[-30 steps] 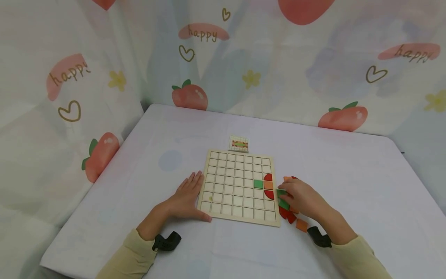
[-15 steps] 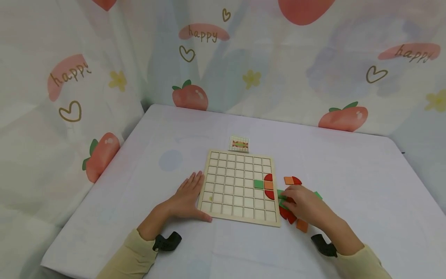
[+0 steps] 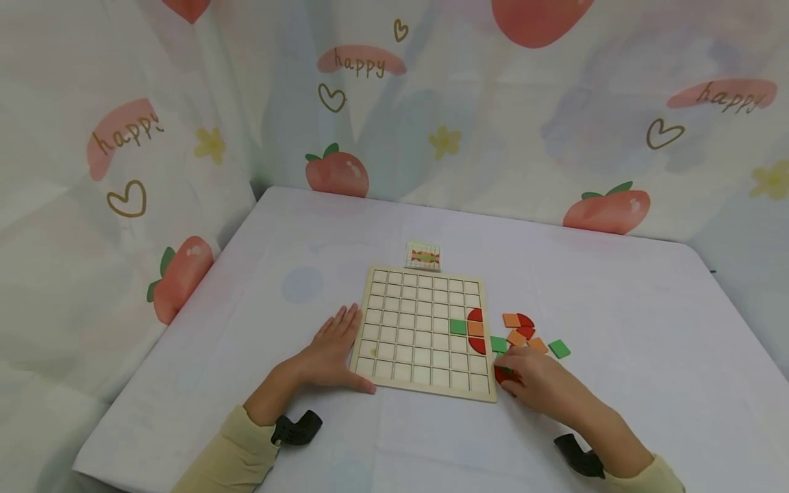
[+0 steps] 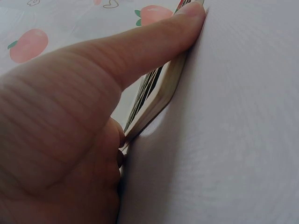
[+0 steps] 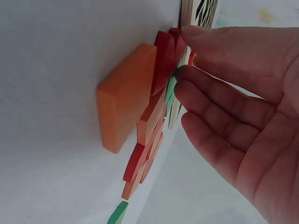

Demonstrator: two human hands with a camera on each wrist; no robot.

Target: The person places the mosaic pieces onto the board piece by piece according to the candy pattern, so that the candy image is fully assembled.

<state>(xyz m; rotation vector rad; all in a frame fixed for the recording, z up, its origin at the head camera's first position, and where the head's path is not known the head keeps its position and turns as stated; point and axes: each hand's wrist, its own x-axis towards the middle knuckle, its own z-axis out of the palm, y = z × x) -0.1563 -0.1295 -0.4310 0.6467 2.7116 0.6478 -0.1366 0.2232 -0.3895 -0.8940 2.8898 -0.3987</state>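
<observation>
A square wooden grid board (image 3: 407, 329) lies on the table. My left hand (image 3: 327, 352) rests with straight fingers along its left edge, thumb at the near-left corner; in the left wrist view the thumb (image 4: 154, 49) lies against the board's side. Right of the board, my right hand (image 3: 542, 380) is over loose flat tiles, fingers loosely bent. In the right wrist view its fingertips are right at a red tile (image 5: 163, 58) and a green tile (image 5: 170, 93). Set in the board's right side are a green square (image 3: 458, 326), an orange square (image 3: 475, 329) and two red quarter-round tiles (image 3: 477, 344).
A small pattern card (image 3: 423, 256) sits behind the board. Loose orange tiles (image 3: 537, 344), a red rounded tile (image 3: 525, 320) and a green square tile (image 3: 559, 349) are spread beyond the right hand. A printed cloth backdrop (image 3: 493, 137) stands behind the table.
My right hand has moved nearer and slightly right, sliding over the tiles. Several loose tiles now lie spread out and uncovered behind it. The left hand and the board stay put.
</observation>
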